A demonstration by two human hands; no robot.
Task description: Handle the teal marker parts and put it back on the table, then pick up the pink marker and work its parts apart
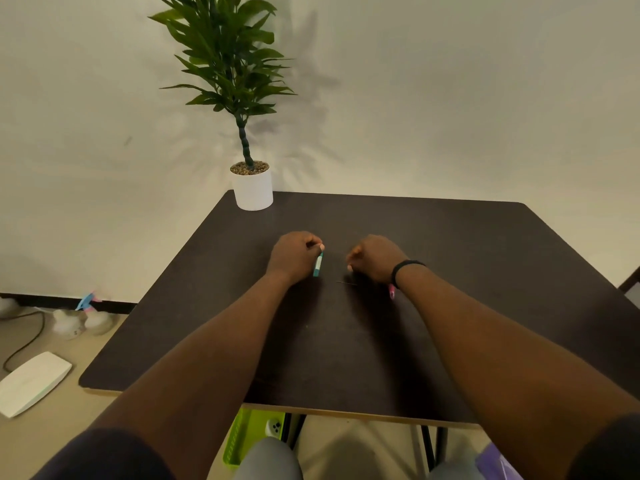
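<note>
the left hand [294, 255] rested knuckles-up on the dark tabletop [467, 271], its fingertips pinching a small teal stick [318, 264] that slanted down toward the surface. the right hand [375, 258], fingers curled, sat near it, with a pink object [392, 291] poking out under the wrist by a black wristband [403, 270]; i could not tell whether it gripped that. a potted plant [252, 187] stood at the far corner.

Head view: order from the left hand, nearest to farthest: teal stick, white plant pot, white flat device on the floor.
From the left hand:
1. Teal stick, pinched in that hand's fingers, on its right side.
2. White plant pot, at the table's far left corner.
3. White flat device, on the floor, off the table's left.
</note>
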